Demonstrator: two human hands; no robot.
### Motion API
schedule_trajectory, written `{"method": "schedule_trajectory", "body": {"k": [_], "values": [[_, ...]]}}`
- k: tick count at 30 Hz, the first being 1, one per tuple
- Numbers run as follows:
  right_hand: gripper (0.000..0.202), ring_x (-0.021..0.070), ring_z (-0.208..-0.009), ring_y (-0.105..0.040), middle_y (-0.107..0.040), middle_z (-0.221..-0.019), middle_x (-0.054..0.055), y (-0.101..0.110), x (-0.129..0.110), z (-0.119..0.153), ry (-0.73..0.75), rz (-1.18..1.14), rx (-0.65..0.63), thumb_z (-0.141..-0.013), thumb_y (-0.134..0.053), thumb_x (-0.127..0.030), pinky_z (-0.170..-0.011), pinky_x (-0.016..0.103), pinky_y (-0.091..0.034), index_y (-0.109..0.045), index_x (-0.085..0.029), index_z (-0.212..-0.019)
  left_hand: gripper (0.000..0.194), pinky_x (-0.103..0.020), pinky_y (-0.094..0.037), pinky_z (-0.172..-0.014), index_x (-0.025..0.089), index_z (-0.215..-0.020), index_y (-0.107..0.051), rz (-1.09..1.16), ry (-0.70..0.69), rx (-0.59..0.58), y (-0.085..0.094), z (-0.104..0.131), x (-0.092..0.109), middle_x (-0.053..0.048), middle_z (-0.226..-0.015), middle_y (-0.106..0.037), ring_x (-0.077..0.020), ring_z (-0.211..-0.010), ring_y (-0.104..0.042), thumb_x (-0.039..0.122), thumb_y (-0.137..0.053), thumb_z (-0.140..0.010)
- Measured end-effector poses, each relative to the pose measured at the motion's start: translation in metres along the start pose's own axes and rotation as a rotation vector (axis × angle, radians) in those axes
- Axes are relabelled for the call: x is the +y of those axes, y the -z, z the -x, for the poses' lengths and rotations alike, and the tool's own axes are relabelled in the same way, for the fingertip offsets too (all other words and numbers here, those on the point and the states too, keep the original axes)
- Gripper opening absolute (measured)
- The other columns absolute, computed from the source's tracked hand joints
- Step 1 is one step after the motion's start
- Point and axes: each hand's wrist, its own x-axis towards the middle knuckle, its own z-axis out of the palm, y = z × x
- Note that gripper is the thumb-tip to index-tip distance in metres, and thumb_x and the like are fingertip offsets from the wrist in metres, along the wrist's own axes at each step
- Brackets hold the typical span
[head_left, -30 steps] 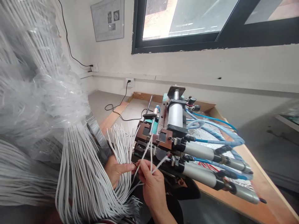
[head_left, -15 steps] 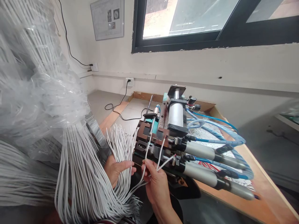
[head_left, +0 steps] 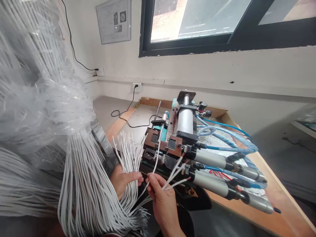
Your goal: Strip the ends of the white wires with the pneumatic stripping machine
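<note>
1. Since the preceding frame, a third wire had joined the pair fanned from the right hand (head_left: pixel 164 200); that hand had shifted slightly leftward, and the brown block (head_left: pixel 174 146) on the machine (head_left: pixel 185 121) had moved back to the right.
2. The right hand's thumb and index finger were pinched narrow on a single white wire (head_left: pixel 157 161); its tip rose beyond them toward the machine's front.
3. The three fanned wires (head_left: pixel 175 168) came out on the right side of the same fingers, their ends reddish; whether they touched the machine could not be told.
4. The left hand's fingers were closed around a white wire bundle (head_left: pixel 129 156); its loose ends spread above the thumb.
5. Left of those fingers hung a larger bundle (head_left: pixel 86 177), clear plastic (head_left: pixel 66 108) around it above; silver cylinders (head_left: pixel 209 159) and blue hoses (head_left: pixel 229 150) lay beyond the right fingers, to their right.
</note>
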Motion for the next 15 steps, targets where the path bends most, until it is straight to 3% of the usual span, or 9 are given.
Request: {"method": "schedule_trajectory", "body": {"k": [6,11,15], "values": [[0.025,0.0058,-0.042,-0.037,-0.054,-0.052,-0.001,0.0041,-0.0032,0.0024,-0.046,0.007,0.017,-0.054,-0.077,-0.036,-0.040,0.019,-0.027,-0.065,-0.014,-0.059,0.021,-0.030,-0.051,-0.058,0.011,-0.068,-0.063,0.013,0.114,0.164,-0.0029,0.0016,0.0041,-0.002,-0.060,-0.066,-0.0187,-0.057,-0.065,0.024,-0.072,-0.054],[0.026,0.0051,-0.041,-0.032,-0.050,-0.049,-0.002,0.0014,-0.0063,-0.0010,-0.069,-0.001,-0.015,-0.055,-0.076,-0.037,-0.039,0.019,-0.021,-0.064,-0.014,-0.057,0.020,-0.030,-0.050,-0.055,0.012,-0.071,-0.062,-0.010,0.083,0.154,-0.0027,0.0031,0.0025,-0.002,-0.052,-0.064,-0.0193,-0.053,-0.064,0.024,-0.070,-0.056],[0.030,0.0076,-0.044,-0.036,-0.049,-0.050,-0.003,-0.0013,-0.0055,-0.0071,-0.099,0.018,-0.066,-0.059,-0.074,-0.039,-0.043,0.021,-0.026,-0.069,-0.014,-0.075,0.018,-0.029,-0.047,-0.057,0.013,-0.068,-0.064,-0.002,0.036,0.105,-0.0035,0.0030,0.0022,-0.001,-0.055,-0.064,-0.0178,-0.055,-0.061,0.017,-0.070,-0.052]]}}
